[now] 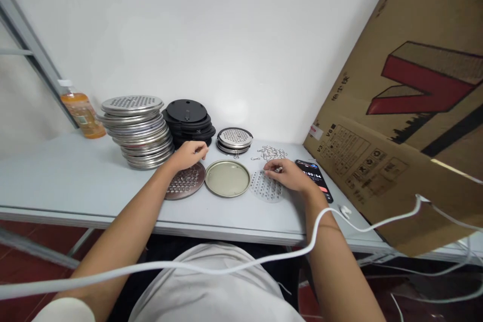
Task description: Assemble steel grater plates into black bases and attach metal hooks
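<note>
My left hand (191, 154) is closed, fingers curled, above the back edge of a brown perforated disc (186, 183); whether anything is inside it is hidden. Beside that disc lies a shallow round metal lid (228, 179), its rim up. To its right, a clear perforated plastic disc (266, 187) lies flat on the table. My right hand (287, 173) is over this disc's upper right edge, thumb and fingers pinched together. What the pinch holds, if anything, is too small to tell. Behind it is a loose pile of small metal clips (272, 153).
At the back left stand a tall stack of metal discs (141, 133), a black disc stack (188, 121) and an orange bottle (83, 115). A low disc stack (235, 139) sits centre back. A phone (316, 181) and large carton (396, 161) are right. A white cable (226, 267) crosses in front.
</note>
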A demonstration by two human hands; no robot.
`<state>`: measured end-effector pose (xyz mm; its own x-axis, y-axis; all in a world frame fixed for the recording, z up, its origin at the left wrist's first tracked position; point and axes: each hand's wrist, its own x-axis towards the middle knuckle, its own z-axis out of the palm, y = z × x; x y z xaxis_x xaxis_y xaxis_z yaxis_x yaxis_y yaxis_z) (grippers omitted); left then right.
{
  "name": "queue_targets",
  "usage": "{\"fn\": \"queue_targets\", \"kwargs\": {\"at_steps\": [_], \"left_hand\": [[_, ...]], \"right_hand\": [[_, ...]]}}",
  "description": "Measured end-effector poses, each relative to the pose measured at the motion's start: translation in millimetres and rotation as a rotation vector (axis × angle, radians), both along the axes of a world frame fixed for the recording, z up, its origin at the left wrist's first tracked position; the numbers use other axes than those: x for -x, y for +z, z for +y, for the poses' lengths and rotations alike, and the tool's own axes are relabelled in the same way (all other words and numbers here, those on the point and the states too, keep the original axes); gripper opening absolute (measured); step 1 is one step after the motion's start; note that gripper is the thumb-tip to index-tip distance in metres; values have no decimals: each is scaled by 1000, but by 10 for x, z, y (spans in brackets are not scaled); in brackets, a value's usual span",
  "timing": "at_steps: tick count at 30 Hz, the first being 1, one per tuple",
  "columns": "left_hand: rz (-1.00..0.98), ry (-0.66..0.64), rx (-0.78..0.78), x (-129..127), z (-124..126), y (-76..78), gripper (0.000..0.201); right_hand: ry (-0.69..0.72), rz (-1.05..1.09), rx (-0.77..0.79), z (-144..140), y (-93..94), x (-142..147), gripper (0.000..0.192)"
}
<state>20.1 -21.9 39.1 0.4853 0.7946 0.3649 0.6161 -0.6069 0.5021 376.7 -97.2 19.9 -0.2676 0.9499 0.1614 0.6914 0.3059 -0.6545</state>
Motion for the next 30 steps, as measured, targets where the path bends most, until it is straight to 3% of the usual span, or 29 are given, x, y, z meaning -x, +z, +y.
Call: {"fn": "queue_targets", "kwargs": {"at_steps": [3,6,13,20,30], "left_hand": [[9,7,7,20,-14,16,51],[24,21,33,63,-8,19,52],[-18,4,148,213,72,-11,33],[72,-42,234,212,73,-38,31],[135,-95,257,181,40,-34,36]], "right_hand": [[73,37,65,-52,76,-11,36],[172,52,216,-99,132,-73,36],[21,-115,250,-119,184,-161,19],[11,-123,174,-40,111,-124,21],[-13,-206,252,-87,186,-58,13]]}}
